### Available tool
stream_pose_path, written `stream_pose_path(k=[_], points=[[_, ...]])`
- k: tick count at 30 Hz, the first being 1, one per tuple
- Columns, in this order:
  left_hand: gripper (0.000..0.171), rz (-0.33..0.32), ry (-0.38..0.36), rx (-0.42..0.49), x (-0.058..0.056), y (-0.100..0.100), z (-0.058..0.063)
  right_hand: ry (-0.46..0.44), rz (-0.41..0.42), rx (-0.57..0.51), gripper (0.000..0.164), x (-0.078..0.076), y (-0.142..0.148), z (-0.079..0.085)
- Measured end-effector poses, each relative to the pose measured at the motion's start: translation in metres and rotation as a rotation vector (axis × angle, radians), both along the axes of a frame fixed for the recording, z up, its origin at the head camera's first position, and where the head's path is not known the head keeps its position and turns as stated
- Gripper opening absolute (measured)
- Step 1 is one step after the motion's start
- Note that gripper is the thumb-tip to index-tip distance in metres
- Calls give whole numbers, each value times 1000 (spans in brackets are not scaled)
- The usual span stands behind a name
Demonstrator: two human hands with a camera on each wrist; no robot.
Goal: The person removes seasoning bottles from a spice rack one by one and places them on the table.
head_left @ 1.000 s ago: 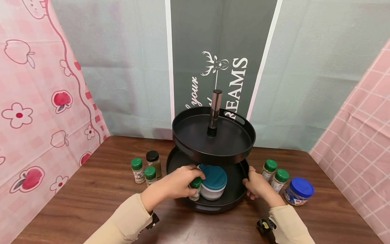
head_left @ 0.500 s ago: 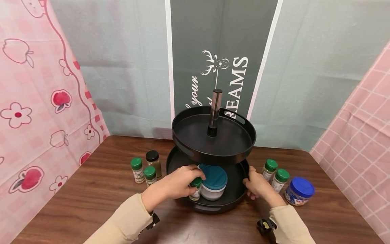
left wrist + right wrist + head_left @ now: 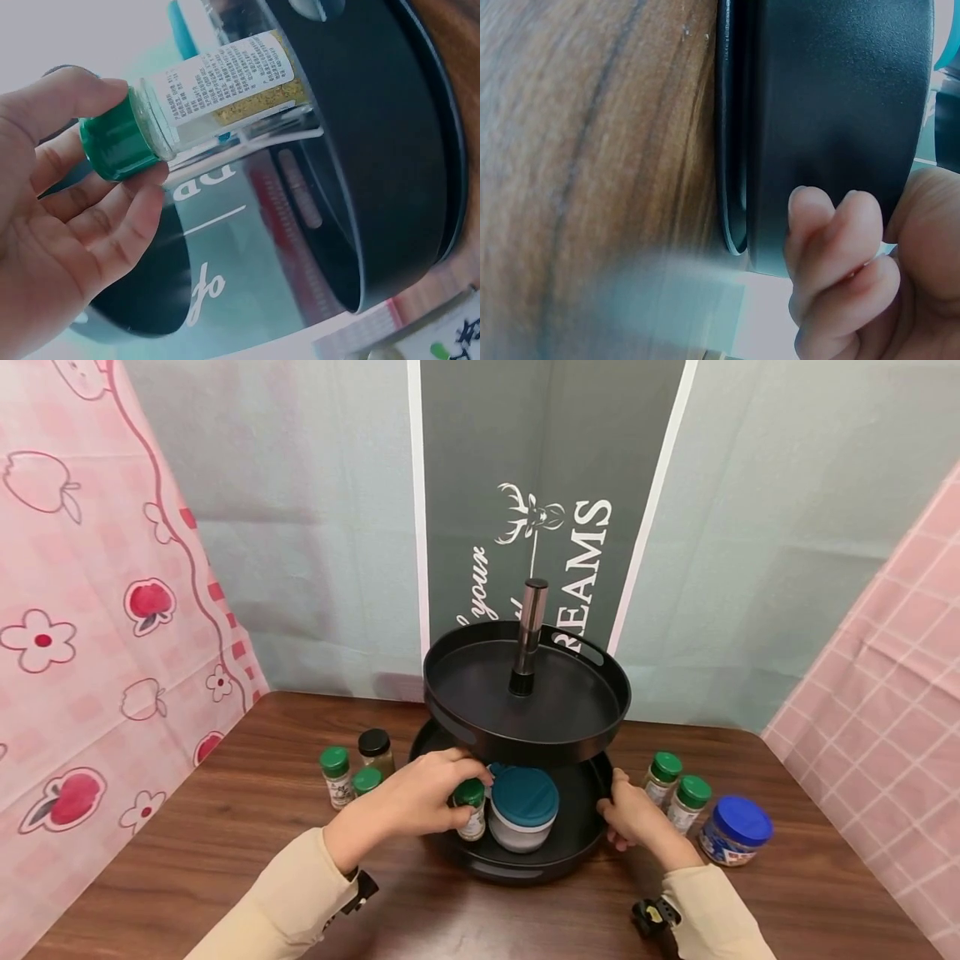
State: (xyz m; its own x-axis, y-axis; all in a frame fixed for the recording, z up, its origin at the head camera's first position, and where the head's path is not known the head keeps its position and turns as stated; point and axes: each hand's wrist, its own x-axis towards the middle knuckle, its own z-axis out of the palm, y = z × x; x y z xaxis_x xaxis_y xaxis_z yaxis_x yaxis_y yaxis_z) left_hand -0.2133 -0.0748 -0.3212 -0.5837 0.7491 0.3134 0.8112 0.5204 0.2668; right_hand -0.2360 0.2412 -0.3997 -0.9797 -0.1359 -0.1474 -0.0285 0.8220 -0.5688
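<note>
My left hand [image 3: 427,789] pinches a spice jar [image 3: 472,820] by its green cap, with the thumb on one side and fingers on the other. In the left wrist view, the jar [image 3: 232,79] has a white printed label and yellowish-green flakes inside. It is over the lower tier of a black two-tier tray [image 3: 517,872], left of a round container [image 3: 527,806] with a teal lid. Whether its base touches the tier cannot be told. My right hand [image 3: 636,814] grips the lower tier's right rim, with fingers [image 3: 840,232] curled against the outer wall.
The upper tier [image 3: 480,693] overhangs the lower one around a metal post [image 3: 530,627]. Left stand two green-capped jars [image 3: 337,777] and a black-capped jar [image 3: 377,752]. Right are two more green-capped jars [image 3: 686,806] and a blue-lidded tub [image 3: 735,831].
My left hand has shifted slightly left and up with the spice jar, away from the teal-lidded container's front. The right hand stays on the rim.
</note>
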Motion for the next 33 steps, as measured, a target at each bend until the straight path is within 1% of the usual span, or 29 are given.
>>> stream_pose_path(k=[5,11,16,24,33], points=[[29,4,28,25,1,-7,4,-6,-1,4,67,-1,0,-1],[28,0,21,30,2,-10,5,-16,4,11,68,-2,0,-1],[29,15,18,38,4,-13,8,-8,12,4,68,-1,0,-1],[29,44,67,65,6,-22,16,1,2,13,68,-1,0,0],[29,86,31,74,12,-38,18,-10,-9,9,68,-1,-1,1]])
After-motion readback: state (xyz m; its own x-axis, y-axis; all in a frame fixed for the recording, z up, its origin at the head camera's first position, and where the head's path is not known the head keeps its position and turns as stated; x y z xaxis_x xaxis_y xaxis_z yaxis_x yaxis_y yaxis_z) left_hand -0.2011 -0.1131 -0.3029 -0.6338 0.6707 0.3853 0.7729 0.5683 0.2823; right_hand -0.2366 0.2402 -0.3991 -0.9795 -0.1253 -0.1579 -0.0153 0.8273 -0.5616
